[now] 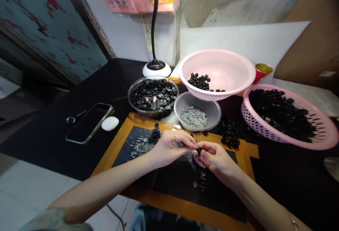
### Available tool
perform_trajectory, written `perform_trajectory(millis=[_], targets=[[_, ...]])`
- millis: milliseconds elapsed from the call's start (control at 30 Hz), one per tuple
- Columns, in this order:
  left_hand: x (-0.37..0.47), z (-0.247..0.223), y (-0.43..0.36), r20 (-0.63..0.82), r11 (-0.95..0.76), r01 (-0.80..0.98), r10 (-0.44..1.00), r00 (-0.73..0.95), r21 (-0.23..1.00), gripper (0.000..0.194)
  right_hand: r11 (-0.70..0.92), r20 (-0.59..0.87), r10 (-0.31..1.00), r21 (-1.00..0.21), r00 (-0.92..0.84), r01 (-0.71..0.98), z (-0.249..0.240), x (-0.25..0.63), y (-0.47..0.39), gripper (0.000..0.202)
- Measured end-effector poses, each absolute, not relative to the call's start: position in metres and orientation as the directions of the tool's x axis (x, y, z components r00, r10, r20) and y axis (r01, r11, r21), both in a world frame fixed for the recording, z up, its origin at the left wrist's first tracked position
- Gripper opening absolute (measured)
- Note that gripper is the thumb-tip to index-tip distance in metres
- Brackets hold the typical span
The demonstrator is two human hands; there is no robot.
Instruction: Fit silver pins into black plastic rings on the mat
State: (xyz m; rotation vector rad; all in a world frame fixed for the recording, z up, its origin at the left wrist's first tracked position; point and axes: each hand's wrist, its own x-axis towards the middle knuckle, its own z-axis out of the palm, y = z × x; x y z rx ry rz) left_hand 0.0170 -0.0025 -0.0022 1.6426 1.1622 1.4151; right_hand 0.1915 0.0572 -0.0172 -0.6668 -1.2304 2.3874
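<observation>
My left hand reaches in from the lower left, its thumb and fingertips pinched beside a small black part; what lies between them is too small to make out. My right hand grips that black part between thumb and fingers, touching the left fingertips. Both are above a black mat edged with orange tape. Just beyond the hands, a clear bowl holds small silver screws. Black parts are grouped left of my left hand, and more black parts lie beyond my right hand.
A clear bowl of black discs stands near a lamp base. Behind are a pink basket and, at right, another pink basket full of black parts. A phone and white oval object lie left; a red cup stands behind.
</observation>
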Motion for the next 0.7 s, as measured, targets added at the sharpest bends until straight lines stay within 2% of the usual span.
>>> perform_trajectory(millis=[133,167,333,700], targets=[[0.025,0.001,-0.007,0.33,-0.373,0.274,0.925,0.19,0.887,0.056,-0.483,-0.239,0.602,-0.869,-0.762,-0.109,-0.019,0.191,0.055,0.025],[0.027,0.001,-0.008,0.313,-0.376,0.284,0.918,0.242,0.882,0.062,-0.465,-0.232,0.612,-0.879,-0.756,-0.107,-0.021,0.192,0.054,0.025],[0.033,-0.001,-0.012,0.268,-0.369,0.323,0.91,0.315,0.872,0.05,-0.4,-0.163,0.62,-0.907,-0.768,-0.13,-0.034,0.193,0.053,0.022],[0.033,0.0,-0.013,0.285,-0.396,0.327,0.897,0.338,0.858,0.051,-0.311,-0.136,0.645,-0.946,-0.752,-0.095,-0.035,0.193,0.051,0.027]])
